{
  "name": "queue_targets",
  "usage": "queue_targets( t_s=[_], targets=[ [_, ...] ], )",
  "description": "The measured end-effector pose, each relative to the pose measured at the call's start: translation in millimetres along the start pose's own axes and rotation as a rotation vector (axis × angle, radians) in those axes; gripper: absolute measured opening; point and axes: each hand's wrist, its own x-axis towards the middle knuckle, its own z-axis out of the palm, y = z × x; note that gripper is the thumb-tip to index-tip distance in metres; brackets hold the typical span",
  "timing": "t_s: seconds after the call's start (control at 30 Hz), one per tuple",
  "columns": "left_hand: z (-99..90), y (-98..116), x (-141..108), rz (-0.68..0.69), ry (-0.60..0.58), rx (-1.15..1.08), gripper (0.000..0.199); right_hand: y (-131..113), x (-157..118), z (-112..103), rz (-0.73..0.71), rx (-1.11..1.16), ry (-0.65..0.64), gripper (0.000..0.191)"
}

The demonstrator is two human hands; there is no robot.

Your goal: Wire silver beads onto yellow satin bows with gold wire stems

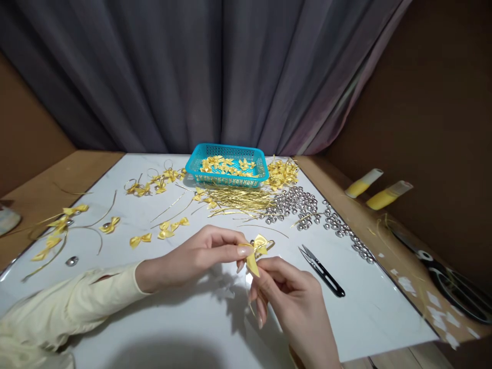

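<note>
Between my two hands, above the white board, is a yellow ribbon bow (260,245) with a gold wire looped at its right side. My left hand (215,251) pinches the bow's left part between thumb and fingertips. Fingers curled, my right hand (288,292) grips the bow's lower tail and wire from below. A thin end of wire hangs under the right fingers. Black thread snips (322,271) lie on the board to the right of my right hand.
Behind the hands lie gold wires (240,199), a blue basket (226,178) of bows, a bow pile (282,173) and silver beads (295,202). More bows (140,240) are at left. Large scissors (453,287) and two tubes (389,196) rest at right.
</note>
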Motion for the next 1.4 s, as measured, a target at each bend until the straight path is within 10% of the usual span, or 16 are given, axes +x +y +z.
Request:
queue_targets(
  t_s=[0.3,0.83,1.4],
  targets=[
    [-0.8,2.3,-1.0,0.011,-0.019,-0.004,0.022,-4.3,1.6,-6.0,0.036,-0.005,-0.097,0.025],
    [5.2,-5.2,-0.5,-0.097,-0.021,-0.318,0.02,13.2,-10.7,9.9,-0.642,-0.544,0.195,0.017],
    [10.6,-12.4,1.1,-0.223,0.099,-0.475,0.014,27.7,-4.5,12.4,-0.825,-0.624,0.241,0.021]
  ],
)
